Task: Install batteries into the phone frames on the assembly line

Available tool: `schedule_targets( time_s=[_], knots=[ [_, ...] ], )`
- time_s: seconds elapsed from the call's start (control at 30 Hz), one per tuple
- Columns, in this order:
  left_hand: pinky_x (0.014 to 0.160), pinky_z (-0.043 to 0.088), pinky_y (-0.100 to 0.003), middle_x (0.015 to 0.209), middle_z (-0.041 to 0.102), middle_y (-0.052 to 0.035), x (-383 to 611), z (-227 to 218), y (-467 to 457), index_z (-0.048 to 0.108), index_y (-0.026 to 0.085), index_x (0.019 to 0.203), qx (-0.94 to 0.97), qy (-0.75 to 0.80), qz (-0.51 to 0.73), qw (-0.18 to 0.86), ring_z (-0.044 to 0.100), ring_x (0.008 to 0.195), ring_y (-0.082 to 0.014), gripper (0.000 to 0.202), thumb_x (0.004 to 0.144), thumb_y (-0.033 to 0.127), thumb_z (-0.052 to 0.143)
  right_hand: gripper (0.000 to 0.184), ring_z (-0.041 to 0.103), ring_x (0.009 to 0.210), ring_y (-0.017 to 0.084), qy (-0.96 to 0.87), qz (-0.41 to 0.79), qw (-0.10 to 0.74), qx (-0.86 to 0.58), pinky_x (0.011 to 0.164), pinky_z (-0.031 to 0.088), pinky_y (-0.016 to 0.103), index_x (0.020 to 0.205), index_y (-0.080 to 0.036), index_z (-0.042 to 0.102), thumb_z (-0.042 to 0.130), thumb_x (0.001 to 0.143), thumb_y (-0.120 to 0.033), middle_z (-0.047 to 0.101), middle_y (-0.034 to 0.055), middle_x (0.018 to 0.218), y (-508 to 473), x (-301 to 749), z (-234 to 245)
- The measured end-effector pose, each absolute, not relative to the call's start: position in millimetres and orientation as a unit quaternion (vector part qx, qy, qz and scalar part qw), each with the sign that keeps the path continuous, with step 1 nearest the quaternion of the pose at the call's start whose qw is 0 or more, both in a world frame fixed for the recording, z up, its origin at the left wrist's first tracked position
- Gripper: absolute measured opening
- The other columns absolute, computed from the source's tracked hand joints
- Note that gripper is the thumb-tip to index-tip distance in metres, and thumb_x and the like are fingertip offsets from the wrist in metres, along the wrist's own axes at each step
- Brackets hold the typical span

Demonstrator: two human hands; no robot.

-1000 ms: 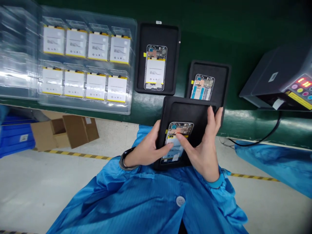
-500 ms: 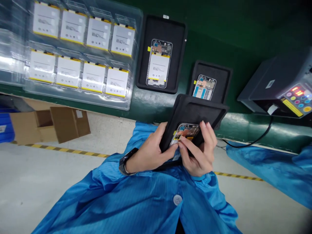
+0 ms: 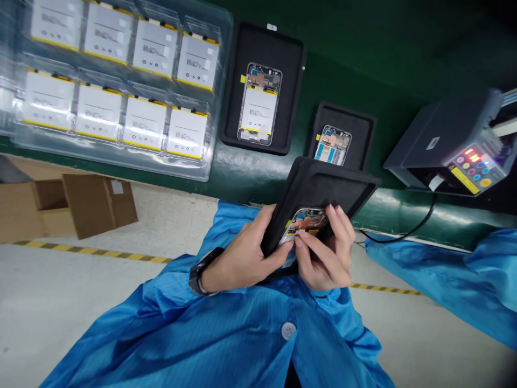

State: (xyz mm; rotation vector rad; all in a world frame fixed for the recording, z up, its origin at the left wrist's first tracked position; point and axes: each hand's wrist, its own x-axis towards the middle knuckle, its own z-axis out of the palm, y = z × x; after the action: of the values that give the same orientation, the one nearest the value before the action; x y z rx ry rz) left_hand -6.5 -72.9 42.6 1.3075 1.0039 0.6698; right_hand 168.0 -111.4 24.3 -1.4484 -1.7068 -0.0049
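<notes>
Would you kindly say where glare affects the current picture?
Head view: pale glare on the green tabletop and streaks along the clear tray; head view: red digits on the grey machine bloom; head view: the held black tray looks matte, glare-free.

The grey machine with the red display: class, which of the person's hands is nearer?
Right. The right hand is below and left of the grey machine in the picture, over the held black tray; the left hand is farther left, gripping the tray's edge.
</notes>
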Motion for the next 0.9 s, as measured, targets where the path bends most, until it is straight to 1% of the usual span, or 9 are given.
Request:
schedule_targets(
  time_s=[0.13,0.2,0.27,0.33,0.4,0.47,0.6,0.7,0.9],
  knots=[
    [0.099,0.058,-0.033,0.133,0.068,-0.0086,-6,45,-75,0.048,0.024,0.144,0.586,0.442,0.289,0.615,0.071,0.118,-0.0249,0.049,0.098,0.026,0.066,0.01,0.065,0.125,0.036,-0.654,-0.003,0.461,-0.6,0.097,0.058,0.06,0.094,-0.023,0.073,0.077,0.086,-0.017,0.069,0.01,0.134,-107,167,32],
    [0.101,0.057,-0.035,0.135,0.068,-0.0089,-5,47,-75,0.047,0.024,0.145,0.596,0.448,0.285,0.602,0.071,0.118,-0.0253,0.051,0.097,0.025,0.066,0.01,0.07,0.105,0.029,-0.631,0.017,0.479,-0.61,0.086,0.06,0.05,0.093,-0.023,0.074,0.078,0.087,-0.017,0.072,0.0083,0.112,-104,169,39],
    [0.101,0.058,-0.035,0.135,0.069,-0.0088,-5,49,-76,0.047,0.024,0.145,0.608,0.453,0.281,0.588,0.071,0.118,-0.0258,0.054,0.096,0.024,0.068,0.013,0.068,0.08,0.021,-0.613,0.072,0.489,-0.616,0.071,0.059,0.039,0.098,-0.023,0.075,0.077,0.088,-0.015,0.069,0.0032,0.089,-103,172,45],
    [0.098,0.059,-0.034,0.134,0.07,-0.0086,-4,51,-76,0.047,0.024,0.146,0.621,0.457,0.277,0.574,0.071,0.117,-0.026,0.056,0.095,0.022,0.068,0.019,0.064,0.068,0.017,-0.614,0.077,0.487,-0.616,0.063,0.057,0.033,0.104,-0.024,0.076,0.076,0.088,-0.012,0.067,0.0004,0.081,-105,175,49],
    [0.095,0.059,-0.033,0.133,0.07,-0.0085,-3,52,-76,0.046,0.025,0.147,0.629,0.461,0.275,0.562,0.072,0.116,-0.026,0.056,0.095,0.021,0.068,0.028,0.068,0.075,0.018,-0.639,0.007,0.466,-0.611,0.068,0.059,0.035,0.111,-0.023,0.078,0.075,0.088,-0.008,0.071,0.0034,0.091,-109,177,47],
    [0.093,0.06,-0.032,0.133,0.071,-0.0078,-1,53,-77,0.046,0.025,0.148,0.63,0.465,0.283,0.554,0.073,0.115,-0.0253,0.056,0.096,0.02,0.066,0.034,0.072,0.091,0.023,-0.677,-0.06,0.434,-0.591,0.077,0.061,0.039,0.12,-0.022,0.078,0.073,0.089,-0.009,0.072,0.0091,0.107,-115,176,38],
    [0.089,0.061,-0.03,0.134,0.071,-0.0068,3,55,-78,0.044,0.027,0.15,0.64,0.458,0.299,0.54,0.074,0.113,-0.0237,0.058,0.096,0.017,0.063,0.039,0.069,0.113,0.032,-0.712,-0.084,0.418,-0.558,0.089,0.061,0.047,0.133,-0.018,0.074,0.068,0.095,-0.014,0.069,0.0172,0.13,-123,171,14],
    [0.092,0.061,-0.03,0.135,0.07,-0.0073,5,57,-78,0.044,0.026,0.149,0.661,0.454,0.297,0.518,0.074,0.114,-0.0227,0.057,0.096,0.015,0.062,0.04,0.068,0.116,0.032,-0.695,-0.09,0.437,-0.564,0.089,0.061,0.048,0.137,-0.02,0.072,0.065,0.097,-0.017,0.068,0.0169,0.135,-124,168,5],
    [0.097,0.06,-0.028,0.137,0.07,-0.0085,6,59,-78,0.042,0.024,0.147,0.687,0.437,0.309,0.492,0.073,0.12,-0.0217,0.056,0.096,0.012,0.061,0.041,0.067,0.11,0.03,-0.672,-0.1,0.456,-0.575,0.086,0.06,0.047,0.138,-0.024,0.071,0.061,0.098,-0.021,0.067,0.0154,0.13,-121,164,7]
  ],
)
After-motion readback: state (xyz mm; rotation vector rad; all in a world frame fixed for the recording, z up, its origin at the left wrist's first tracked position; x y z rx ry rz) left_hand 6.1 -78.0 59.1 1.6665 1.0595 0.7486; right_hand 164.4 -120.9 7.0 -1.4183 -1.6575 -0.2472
